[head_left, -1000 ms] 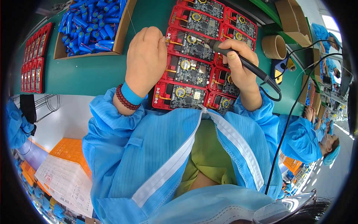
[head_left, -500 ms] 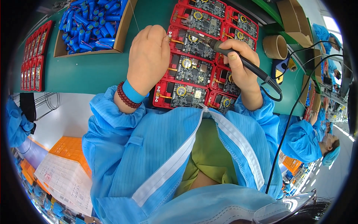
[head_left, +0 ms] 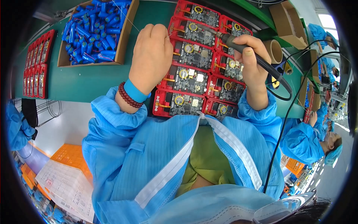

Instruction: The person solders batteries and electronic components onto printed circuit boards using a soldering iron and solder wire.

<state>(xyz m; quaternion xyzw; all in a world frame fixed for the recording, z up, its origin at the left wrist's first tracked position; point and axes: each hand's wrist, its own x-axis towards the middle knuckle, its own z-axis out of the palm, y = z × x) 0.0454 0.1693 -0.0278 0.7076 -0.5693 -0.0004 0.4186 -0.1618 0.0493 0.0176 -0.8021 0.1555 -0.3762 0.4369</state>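
Note:
In my right hand (head_left: 254,61) is a soldering iron (head_left: 274,71) with a black handle and cord, gripped like a pen. Its thin metal tip points left over a circuit board (head_left: 201,35) in the second row from the far end. My left hand (head_left: 153,56) is closed at the left edge of the red trays (head_left: 161,98), its fingertips hidden behind the back of the hand. A thin solder wire (head_left: 128,19) runs up and left from it. Each board carries a round yellow-ringed part, with an orange ribbon at its left.
A cardboard box (head_left: 128,44) of blue cylindrical batteries (head_left: 91,31) stands left of my left hand. More red trays (head_left: 44,74) lie at the far left of the green table (head_left: 80,84). At right are a cardboard roll (head_left: 275,52) and an open carton (head_left: 289,24). A co-worker (head_left: 304,142) sits further right.
The soldering iron has moved away from me and slightly right, from the third-row board to the second-row one. My left hand has also shifted a little farther up along the trays, still closed.

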